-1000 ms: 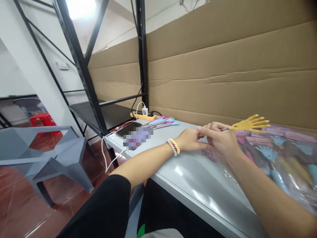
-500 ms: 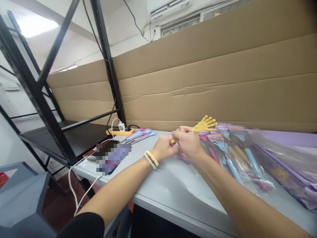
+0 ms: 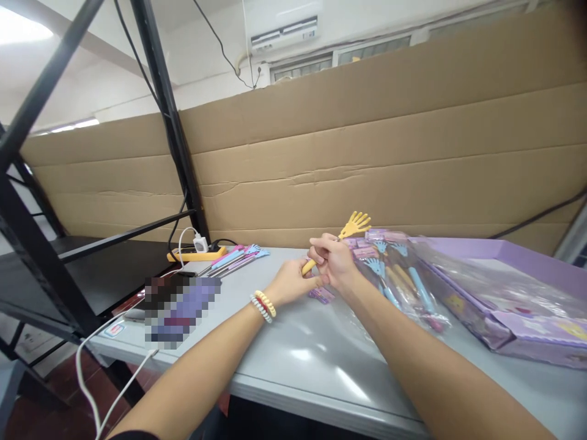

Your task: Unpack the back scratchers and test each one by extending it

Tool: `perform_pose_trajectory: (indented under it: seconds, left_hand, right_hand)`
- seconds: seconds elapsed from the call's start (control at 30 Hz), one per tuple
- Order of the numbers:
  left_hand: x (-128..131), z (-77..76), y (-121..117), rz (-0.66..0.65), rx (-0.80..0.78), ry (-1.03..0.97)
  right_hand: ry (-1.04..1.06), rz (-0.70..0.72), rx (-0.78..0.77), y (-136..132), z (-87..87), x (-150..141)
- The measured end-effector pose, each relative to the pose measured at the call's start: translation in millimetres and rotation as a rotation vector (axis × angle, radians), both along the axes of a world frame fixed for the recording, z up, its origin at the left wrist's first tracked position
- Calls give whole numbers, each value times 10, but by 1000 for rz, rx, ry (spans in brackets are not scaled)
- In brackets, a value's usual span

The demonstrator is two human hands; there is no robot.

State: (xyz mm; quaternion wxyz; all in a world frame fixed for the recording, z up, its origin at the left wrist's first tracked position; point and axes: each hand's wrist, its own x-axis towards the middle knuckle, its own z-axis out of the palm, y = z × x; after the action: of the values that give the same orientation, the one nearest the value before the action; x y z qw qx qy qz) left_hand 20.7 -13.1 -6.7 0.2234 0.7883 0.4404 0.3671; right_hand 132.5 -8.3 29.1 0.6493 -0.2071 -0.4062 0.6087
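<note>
A yellow back scratcher (image 3: 356,225) with a hand-shaped head is held between my two hands above the table, its head pointing up and to the right. My left hand (image 3: 292,280), with beaded bracelets at the wrist, is closed around the lower end of the yellow handle. Just below the head, the fingers of my right hand (image 3: 334,261) are curled around the shaft. Beside my right hand lie several bagged back scratchers (image 3: 415,278) in blue, yellow and pink. A small purple printed card (image 3: 321,295) shows partly beneath my hands.
Several loose back scratchers (image 3: 238,258) lie at the back left, near a yellow power strip (image 3: 220,252). Pixelated items (image 3: 188,308) and white cables rest at the left edge. A purple box (image 3: 477,324) with clear plastic stands right. Cardboard (image 3: 298,153) walls the back.
The view has turned right, bringing more of the purple box into sight. More of the yellow handle shows between my hands. Both hands still grip the back scratcher.
</note>
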Motion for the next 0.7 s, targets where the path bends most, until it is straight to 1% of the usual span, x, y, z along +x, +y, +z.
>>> perform_pose_trajectory:
  seconds: [0.07, 0.1, 0.17, 0.23, 0.3, 0.37, 0.43, 0.53, 0.6, 0.7]
  left_hand:
    - [-25, 14, -9, -34, -46, 15]
    - [-47, 21, -9, -37, -64, 30]
    - [-104, 35, -3, -30, -83, 68]
    - [-161, 48, 10, -26, -97, 118]
    - [-191, 60, 21, -40, -106, 162]
    - [-178, 63, 25, -71, -95, 175]
    - [-130, 53, 19, -91, -58, 151]
    - [-54, 21, -5, -57, -5, 94]
    - [-33, 4, -21, -56, 6, 60]
    - [-46, -2, -25, -120, 4, 7]
  right_hand:
    - [16, 41, -64, 39, 12, 28]
    - [19, 28, -88, 56, 34, 46]
    - [46, -49, -100, 84, 105, 114]
    - [107, -142, -79, 105, 199, 241]
    - [167, -181, -70, 121, 293, 411]
    - [215, -230, -75, 134, 364, 575]
    - [233, -272, -47, 143, 395, 678]
    - [199, -247, 38, 132, 336, 637]
    - [150, -153, 55, 100, 230, 481]
    - [73, 16, 29, 30, 47, 178]
